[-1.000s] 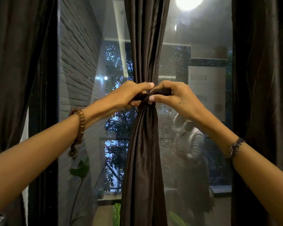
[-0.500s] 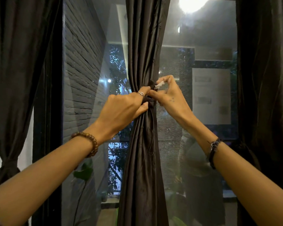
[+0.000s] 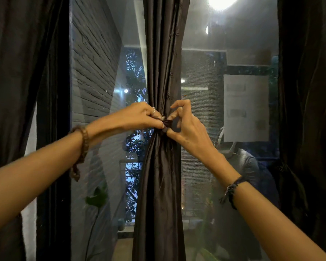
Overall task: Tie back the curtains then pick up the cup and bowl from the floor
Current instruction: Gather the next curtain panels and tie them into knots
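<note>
Both hands have dropped lower — left hand (image 3: 139, 117) and right hand (image 3: 186, 129) pinch the tie (image 3: 167, 123) cinching the middle curtain (image 3: 162, 185).

Dark brown satin curtain panel (image 3: 161, 185): hangs vertically before the window, gathered to a narrow waist at mid-height. Dark fabric tie-back band (image 3: 167, 123): wrapped around that waist, knotted at front.

middle curtain (image 3: 162, 72): dark brown, shiny;
tie (image 3: 167, 123): dark brown;
left bracelet (image 3: 84, 136): brown beads;
right bracelet (image 3: 233, 187): black;
brick wall (image 3: 94, 68): grey;
paper (image 3: 246, 108): white
</note>
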